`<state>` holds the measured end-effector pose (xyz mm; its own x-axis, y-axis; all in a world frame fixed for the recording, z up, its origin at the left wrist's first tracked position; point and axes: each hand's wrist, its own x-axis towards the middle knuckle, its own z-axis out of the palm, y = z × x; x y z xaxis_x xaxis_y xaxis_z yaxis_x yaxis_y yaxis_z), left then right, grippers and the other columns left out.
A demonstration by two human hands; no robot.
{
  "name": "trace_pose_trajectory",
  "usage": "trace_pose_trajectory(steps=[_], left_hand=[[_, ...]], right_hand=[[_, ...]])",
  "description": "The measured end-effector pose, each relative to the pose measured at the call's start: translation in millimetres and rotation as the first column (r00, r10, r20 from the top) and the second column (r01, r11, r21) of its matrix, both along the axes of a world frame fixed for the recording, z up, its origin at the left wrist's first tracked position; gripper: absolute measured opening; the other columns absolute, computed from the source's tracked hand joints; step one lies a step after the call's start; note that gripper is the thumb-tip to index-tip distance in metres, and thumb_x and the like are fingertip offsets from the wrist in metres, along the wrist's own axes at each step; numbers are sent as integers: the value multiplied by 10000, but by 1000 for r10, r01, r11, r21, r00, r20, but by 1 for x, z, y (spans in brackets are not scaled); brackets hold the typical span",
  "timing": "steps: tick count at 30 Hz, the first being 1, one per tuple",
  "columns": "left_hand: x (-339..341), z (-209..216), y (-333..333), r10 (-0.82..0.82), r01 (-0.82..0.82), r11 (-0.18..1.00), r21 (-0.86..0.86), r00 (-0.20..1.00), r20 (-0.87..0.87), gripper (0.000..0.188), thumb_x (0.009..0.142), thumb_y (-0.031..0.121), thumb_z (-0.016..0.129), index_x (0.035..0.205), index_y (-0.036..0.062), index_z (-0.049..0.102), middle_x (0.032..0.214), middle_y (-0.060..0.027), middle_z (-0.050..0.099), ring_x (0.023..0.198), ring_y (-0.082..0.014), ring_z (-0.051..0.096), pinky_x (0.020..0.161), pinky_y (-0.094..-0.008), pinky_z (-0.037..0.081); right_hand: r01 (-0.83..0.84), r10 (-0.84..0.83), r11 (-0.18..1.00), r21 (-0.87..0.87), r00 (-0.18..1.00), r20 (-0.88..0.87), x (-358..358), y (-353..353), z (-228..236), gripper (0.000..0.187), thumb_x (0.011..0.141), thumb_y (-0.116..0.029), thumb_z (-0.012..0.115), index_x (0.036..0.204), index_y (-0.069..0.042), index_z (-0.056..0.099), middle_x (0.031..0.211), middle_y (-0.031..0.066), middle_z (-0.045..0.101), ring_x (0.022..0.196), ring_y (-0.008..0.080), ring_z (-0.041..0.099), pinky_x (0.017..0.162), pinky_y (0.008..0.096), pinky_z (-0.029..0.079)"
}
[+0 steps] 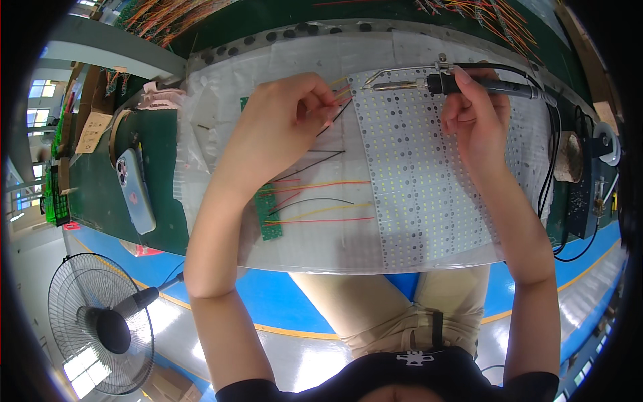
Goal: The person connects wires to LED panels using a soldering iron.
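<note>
My left hand point(278, 124) is closed, its fingertips pinching a thin wire beside the upper left corner of a white LED panel point(429, 194). Short yellow, red and black wires show around those fingertips. In my right hand point(479, 124) is a soldering iron point(462, 85) with a curved metal solder-feed tube along it. The iron points left, its tip over the panel's upper left edge; whether it touches is unclear. Left of the panel lies a green circuit board point(270, 218), partly covered by my left forearm. Red, yellow and black wires point(321, 184) run from it toward the panel.
A smartphone point(136, 191) lies on the green tabletop at left. A black box point(584, 184), a solder spool point(607, 144) and cables stand at right. Wire bundles point(157, 27) lie along the far side. A fan point(100, 325) stands lower left.
</note>
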<state>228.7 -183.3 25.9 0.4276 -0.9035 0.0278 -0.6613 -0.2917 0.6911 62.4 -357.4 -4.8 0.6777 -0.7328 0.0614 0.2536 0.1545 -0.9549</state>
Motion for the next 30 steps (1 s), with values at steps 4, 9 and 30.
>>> trace_pose_trajectory(steps=[4,9,30], left_hand=[[-2,0,-1,27,-34,998,-58,994,-105,38,773,-16,584,810,-8,579,679,-59,634,601,-75,531,550,-220,389],[-2,-1,-1,27,-38,996,-76,989,-142,22,783,-7,593,796,-23,586,676,-66,627,624,-69,551,566,-201,395],[-10,-14,-7,125,-127,990,-67,992,-28,102,771,58,633,770,-31,583,598,-46,562,516,-59,450,476,-214,354]], right_hand=[[-6,6,1000,-20,999,34,1,1,-1,168,804,-158,638,839,-16,555,536,72,535,408,132,473,384,251,366],[-21,21,1000,-14,999,27,2,1,-1,166,805,-151,634,835,-8,556,543,78,542,411,131,478,388,248,379],[-39,39,999,-19,999,-6,1,4,1,155,809,-119,624,834,-4,522,579,75,538,431,126,495,378,250,377]])
